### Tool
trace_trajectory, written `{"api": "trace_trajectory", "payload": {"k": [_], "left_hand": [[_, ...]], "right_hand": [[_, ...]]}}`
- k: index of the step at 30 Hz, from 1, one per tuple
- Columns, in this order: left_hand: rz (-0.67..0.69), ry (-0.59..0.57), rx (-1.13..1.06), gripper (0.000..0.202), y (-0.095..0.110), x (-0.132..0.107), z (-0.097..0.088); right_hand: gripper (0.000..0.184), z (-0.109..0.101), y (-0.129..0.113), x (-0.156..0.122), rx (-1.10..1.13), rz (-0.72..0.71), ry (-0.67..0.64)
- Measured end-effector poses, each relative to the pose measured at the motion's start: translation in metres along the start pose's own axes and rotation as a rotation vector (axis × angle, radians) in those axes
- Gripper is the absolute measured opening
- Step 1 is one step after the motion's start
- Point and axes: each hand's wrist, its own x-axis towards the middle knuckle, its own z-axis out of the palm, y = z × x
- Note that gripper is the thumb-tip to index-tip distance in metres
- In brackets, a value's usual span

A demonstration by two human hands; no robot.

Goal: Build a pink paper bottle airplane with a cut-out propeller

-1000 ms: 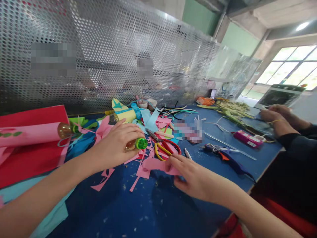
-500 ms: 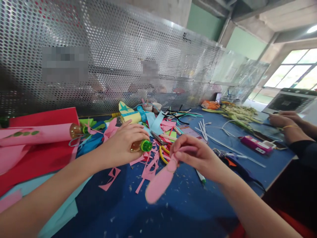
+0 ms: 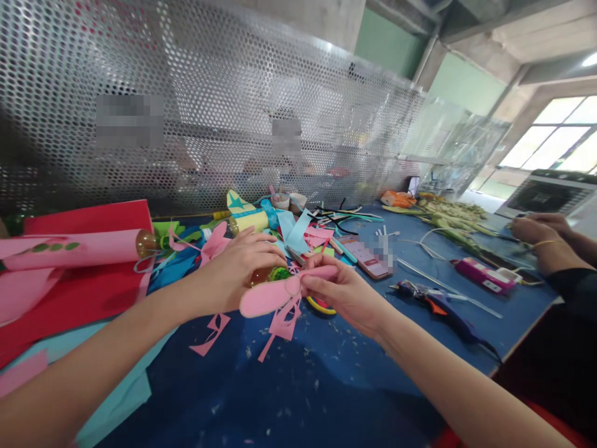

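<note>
My left hand [image 3: 233, 270] is wrapped over a small amber plastic bottle [image 3: 260, 277] with a green cap [image 3: 280, 274] pointing right. In the thumb and fingers of my right hand [image 3: 347, 289] is a pink propeller-shaped cutout [image 3: 263, 298] with two rounded blades. Its centre is in front of the cap and hides part of it; I cannot tell whether they touch. Beneath the hands are pink paper scraps [image 3: 284, 320] and scissors with yellow-and-red handles [image 3: 321, 306], partly covered by my right hand.
Left lies a pink-wrapped bottle [image 3: 102, 247] on red sheets [image 3: 93, 214]. A yellow-wrapped bottle [image 3: 249, 222] is behind my left hand. To the right are a phone [image 3: 366, 256], glue gun [image 3: 431, 302] and purple power strip [image 3: 485, 275]. Another person's hands [image 3: 536, 231] work at far right.
My right hand has moved left and up, bringing the pink propeller cutout across to the bottle cap. Its long blade has swung from pointing down-left to nearly level. More of the phone shows.
</note>
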Motion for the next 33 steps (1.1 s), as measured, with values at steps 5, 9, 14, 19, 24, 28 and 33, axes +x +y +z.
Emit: {"api": "trace_trajectory", "payload": {"k": [5,9,14,19,24,28,33], "left_hand": [[0.0,0.001,0.011,0.032,-0.001,-0.001,0.001],[-0.001,0.008,0.007,0.03,0.001,0.0,0.002],[-0.007,0.021,0.002,0.032,0.0,-0.001,0.003],[-0.014,0.022,0.018,0.031,0.0,0.0,0.002],[-0.029,-0.004,0.018,0.027,0.005,0.004,-0.001],[-0.035,-0.003,0.013,0.026,0.007,0.005,-0.001],[-0.04,-0.017,0.006,0.027,0.007,0.004,-0.002]], "right_hand": [[0.036,-0.002,0.008,0.004,-0.017,0.007,0.033],[0.037,-0.002,0.011,0.008,-0.028,0.004,0.042],[0.036,-0.003,0.014,0.011,-0.033,-0.009,0.051],[0.036,-0.002,0.015,0.012,-0.047,-0.015,0.068],[0.035,-0.002,0.017,0.014,-0.064,-0.031,0.068],[0.034,-0.002,0.019,0.014,-0.095,-0.041,0.07],[0.033,-0.001,0.016,0.013,-0.241,-0.092,0.093]]}}
